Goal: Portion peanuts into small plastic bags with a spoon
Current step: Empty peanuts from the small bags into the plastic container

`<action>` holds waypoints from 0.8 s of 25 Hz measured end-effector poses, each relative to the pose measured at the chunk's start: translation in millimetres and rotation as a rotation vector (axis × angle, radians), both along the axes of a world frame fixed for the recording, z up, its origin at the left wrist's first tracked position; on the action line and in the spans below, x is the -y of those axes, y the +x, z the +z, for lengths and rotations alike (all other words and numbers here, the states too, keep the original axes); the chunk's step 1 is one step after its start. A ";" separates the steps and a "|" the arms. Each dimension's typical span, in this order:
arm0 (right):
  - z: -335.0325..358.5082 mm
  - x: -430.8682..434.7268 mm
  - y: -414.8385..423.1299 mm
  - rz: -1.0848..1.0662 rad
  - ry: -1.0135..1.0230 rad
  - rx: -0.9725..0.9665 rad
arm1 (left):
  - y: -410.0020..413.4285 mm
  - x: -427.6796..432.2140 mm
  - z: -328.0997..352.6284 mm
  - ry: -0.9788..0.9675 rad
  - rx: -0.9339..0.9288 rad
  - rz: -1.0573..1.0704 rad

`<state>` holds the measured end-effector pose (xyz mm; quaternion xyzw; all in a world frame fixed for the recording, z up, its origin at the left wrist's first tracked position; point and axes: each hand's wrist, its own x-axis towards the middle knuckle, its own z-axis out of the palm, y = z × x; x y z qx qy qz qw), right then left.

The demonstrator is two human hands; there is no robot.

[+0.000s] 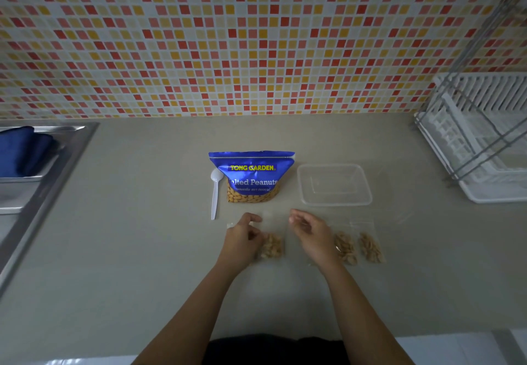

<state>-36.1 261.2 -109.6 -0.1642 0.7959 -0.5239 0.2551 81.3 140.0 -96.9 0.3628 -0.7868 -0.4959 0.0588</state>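
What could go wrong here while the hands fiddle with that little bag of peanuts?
The small bag between the left hand and right hand may not be sealed yet; if it tips, peanuts could spill onto the counter. The right wrist lies close to the two filled bags and could nudge them. The blue Tong Garden peanut pouch stands upright, apparently open, just beyond the hands, so a careless reach for the white plastic spoon might topple it.

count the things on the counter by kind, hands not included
peanut pack: 1
spoon: 1
clear tub: 1
small bags with peanuts: 3
dish rack: 1
total: 7
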 end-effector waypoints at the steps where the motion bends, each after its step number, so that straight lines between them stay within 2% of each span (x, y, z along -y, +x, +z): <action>1: -0.9 -4.7 -2.2 -0.031 0.034 -0.063 | -0.5 -1.6 -0.7 -0.017 0.016 0.028; 5: -6.9 -34.1 -14.2 -0.122 0.238 -0.366 | -3.4 -9.6 -5.0 -0.212 0.166 0.046; 8: -4.7 -48.5 -19.2 -0.112 0.301 -0.417 | -7.6 -15.3 -0.8 -0.388 0.297 0.025; 10: -3.7 -54.4 -23.7 -0.099 0.318 -0.438 | -14.2 -24.7 2.4 -0.428 0.284 0.024; 13: -1.9 -57.2 -31.3 -0.039 0.370 -0.402 | -30.2 -43.9 3.1 -0.337 0.192 0.006; 16: -5.7 -53.6 -33.0 0.079 0.474 -0.365 | -52.4 -56.9 -3.9 -0.233 0.192 -0.041; 20: -9.6 -53.9 -33.2 0.144 0.505 -0.356 | -80.7 -66.6 -14.7 -0.175 0.210 -0.020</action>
